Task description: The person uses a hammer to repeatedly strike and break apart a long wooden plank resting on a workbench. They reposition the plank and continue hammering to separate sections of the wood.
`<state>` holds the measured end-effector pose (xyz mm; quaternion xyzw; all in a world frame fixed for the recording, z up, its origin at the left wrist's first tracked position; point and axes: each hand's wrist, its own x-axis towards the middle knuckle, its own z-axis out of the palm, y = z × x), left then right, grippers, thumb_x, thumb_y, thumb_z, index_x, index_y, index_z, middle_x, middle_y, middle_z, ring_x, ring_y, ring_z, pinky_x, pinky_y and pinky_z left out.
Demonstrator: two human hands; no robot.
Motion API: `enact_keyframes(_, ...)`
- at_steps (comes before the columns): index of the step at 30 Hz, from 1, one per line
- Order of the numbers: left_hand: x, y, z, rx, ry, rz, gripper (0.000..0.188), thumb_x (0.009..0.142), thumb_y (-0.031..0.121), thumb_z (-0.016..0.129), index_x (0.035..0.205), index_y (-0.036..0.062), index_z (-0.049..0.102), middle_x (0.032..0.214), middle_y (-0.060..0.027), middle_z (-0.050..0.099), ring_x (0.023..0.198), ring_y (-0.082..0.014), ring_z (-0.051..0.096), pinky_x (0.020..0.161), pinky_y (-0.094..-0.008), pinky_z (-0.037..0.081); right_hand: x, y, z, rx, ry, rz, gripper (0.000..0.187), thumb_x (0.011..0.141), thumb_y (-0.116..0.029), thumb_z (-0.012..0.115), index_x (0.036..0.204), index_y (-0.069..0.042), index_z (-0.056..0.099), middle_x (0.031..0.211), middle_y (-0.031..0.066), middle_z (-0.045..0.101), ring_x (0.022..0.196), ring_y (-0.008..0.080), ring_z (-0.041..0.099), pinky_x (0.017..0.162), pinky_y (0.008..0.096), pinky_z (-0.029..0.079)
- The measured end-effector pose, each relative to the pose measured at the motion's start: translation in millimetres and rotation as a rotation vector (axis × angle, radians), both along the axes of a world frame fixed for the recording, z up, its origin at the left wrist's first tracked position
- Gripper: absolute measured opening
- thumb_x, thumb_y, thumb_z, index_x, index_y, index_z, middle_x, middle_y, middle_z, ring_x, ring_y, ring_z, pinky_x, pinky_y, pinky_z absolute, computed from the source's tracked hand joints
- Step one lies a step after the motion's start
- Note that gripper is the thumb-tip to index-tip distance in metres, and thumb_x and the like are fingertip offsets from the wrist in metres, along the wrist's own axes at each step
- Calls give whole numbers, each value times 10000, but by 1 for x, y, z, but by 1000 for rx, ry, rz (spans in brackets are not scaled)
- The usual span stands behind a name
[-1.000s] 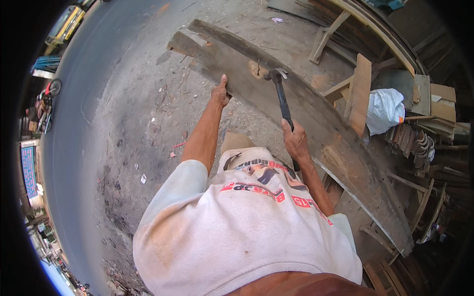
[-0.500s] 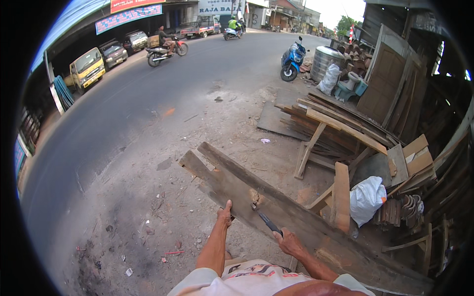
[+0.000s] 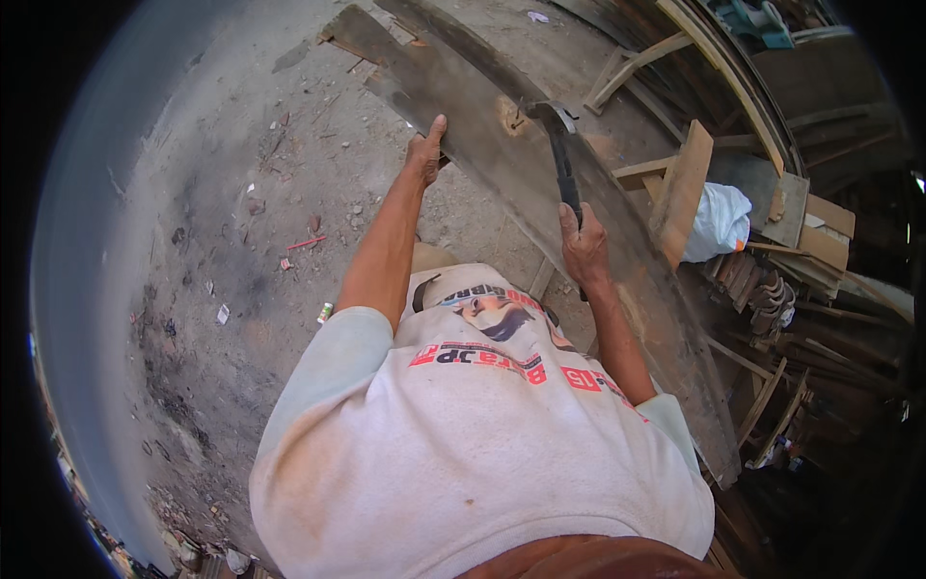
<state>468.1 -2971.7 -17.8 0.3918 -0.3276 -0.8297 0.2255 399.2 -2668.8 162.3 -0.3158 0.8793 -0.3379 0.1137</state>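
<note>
A long, weathered wooden board (image 3: pixel 468 111), split into prongs at its far end, lies slantwise in front of me. My left hand (image 3: pixel 425 152) is closed on its near edge, thumb on top and the other fingers partly hidden below. In my right hand (image 3: pixel 585 249) is a claw hammer (image 3: pixel 563 164) with a dark handle, gripped low. The hammer's head is over the far side of the board, just right of a pale splintered patch (image 3: pixel 511 118) with a small dark nail-like bit in it. Whether the head touches the wood I cannot tell.
To the right stand a timber trestle (image 3: pixel 680 193), a white sack (image 3: pixel 716 222) and stacked curved tiles (image 3: pixel 762 289). More planks and a blue-green object (image 3: pixel 757 21) are at the far right. Dusty ground (image 3: pixel 289 193) with litter stretches left toward the road (image 3: pixel 82 241).
My view has tipped downward, so the street is mostly out of sight. The hammer's head has moved from the splintered patch to its right, and its handle has swung more upright. My left hand keeps its hold.
</note>
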Motion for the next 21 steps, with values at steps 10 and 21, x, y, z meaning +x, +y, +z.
enact_keyframes(10, 6, -11, -12, 6, -20, -7, 807, 887, 493, 790, 1355, -96, 500, 1258, -193, 644, 1094, -301, 665, 947, -427, 573, 14, -16, 54, -394, -53, 73, 324, 1025, -337, 629, 1019, -18, 567, 632, 82, 539, 532, 182, 549, 504, 345, 435)
enact_keyframes(21, 16, 8, -29, -136, -137, -18, 866, 928, 584, 698, 1357, -147, 521, 1317, -212, 617, 1163, -275, 620, 1011, -333, 484, -3, -10, 20, -111, -204, -71, 425, 1066, -425, 529, 890, -38, 522, 682, 44, 525, 567, 112, 524, 502, 292, 404)
